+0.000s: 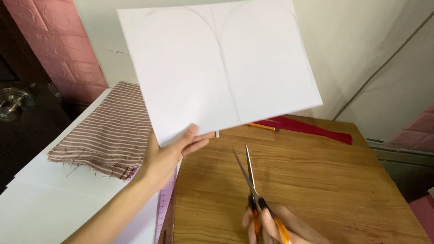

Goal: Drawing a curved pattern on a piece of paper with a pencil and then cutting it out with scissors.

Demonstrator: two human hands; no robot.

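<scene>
Head view: my left hand pinches the white sheet by its lower corner, raised above the desk's far edge; my right hand grips slightly parted, maybe blurred, scissors near the front edge.

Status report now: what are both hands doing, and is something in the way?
Left hand holds white sheet up by its lower corner. Right hand holds scissors, blades open, just below the sheet. Nothing between blades and paper.

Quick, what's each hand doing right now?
Left hand: closed on the white sheet, holding it up.
Right hand: holding the orange scissors, blades open.
</scene>
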